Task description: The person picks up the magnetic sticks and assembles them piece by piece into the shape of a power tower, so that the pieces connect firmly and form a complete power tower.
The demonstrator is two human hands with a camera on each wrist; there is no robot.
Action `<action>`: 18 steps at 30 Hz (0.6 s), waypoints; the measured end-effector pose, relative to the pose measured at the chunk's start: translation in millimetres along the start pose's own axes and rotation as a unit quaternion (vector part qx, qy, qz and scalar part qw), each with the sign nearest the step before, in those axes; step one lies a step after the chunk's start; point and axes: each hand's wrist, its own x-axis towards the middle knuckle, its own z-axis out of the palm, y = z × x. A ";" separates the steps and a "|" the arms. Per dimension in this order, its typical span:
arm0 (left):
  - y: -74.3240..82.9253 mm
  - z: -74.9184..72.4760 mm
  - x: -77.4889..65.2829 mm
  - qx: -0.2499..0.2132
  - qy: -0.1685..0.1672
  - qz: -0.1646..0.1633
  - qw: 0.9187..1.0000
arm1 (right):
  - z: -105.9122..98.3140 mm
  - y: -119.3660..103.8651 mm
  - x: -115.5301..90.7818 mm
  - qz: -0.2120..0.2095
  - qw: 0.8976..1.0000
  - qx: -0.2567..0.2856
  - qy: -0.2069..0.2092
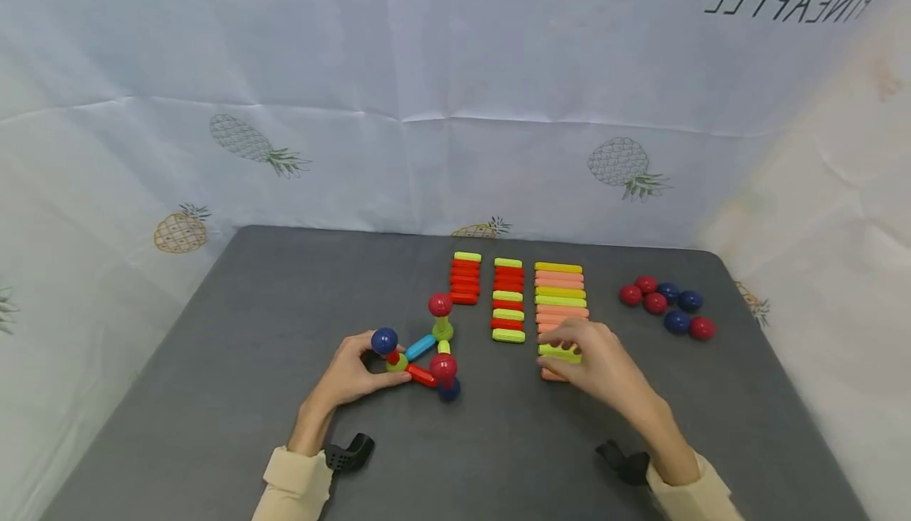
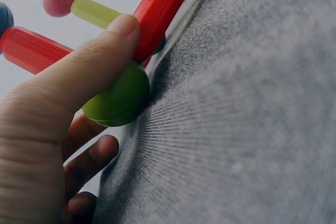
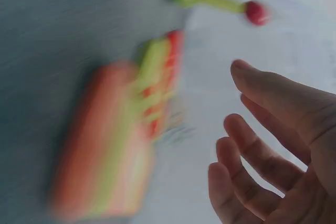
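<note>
A triangular ball-and-rod frame, built from a blue rod [image 1: 421, 346], a red rod [image 1: 421, 375] and a yellow-green rod, stands on the table left of centre. Upright rods at its corners carry one blue ball [image 1: 384, 340] and two red balls [image 1: 440, 304]. My left hand [image 1: 345, 379] grips the frame's left corner, around the green ball [image 2: 118, 98], with the thumb on the red rod. My right hand [image 1: 601, 367] hovers over the near end of the column of long rods [image 1: 560, 292]. Its fingers are loosely bent and hold nothing in the right wrist view.
Two columns of short red and yellow-green rods, the left column [image 1: 466, 277] and the middle column [image 1: 508, 300], lie beyond the frame. Several loose red and blue balls [image 1: 655, 303] sit at right. A pineapple-print cloth [image 1: 427, 173] hangs behind the dark table [image 1: 299, 292].
</note>
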 end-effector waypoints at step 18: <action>4.3 -19.4 -5.4 -0.013 0.059 -0.009 0.998 | 22.9 26.8 -27.5 0.053 0.991 -0.101 -0.072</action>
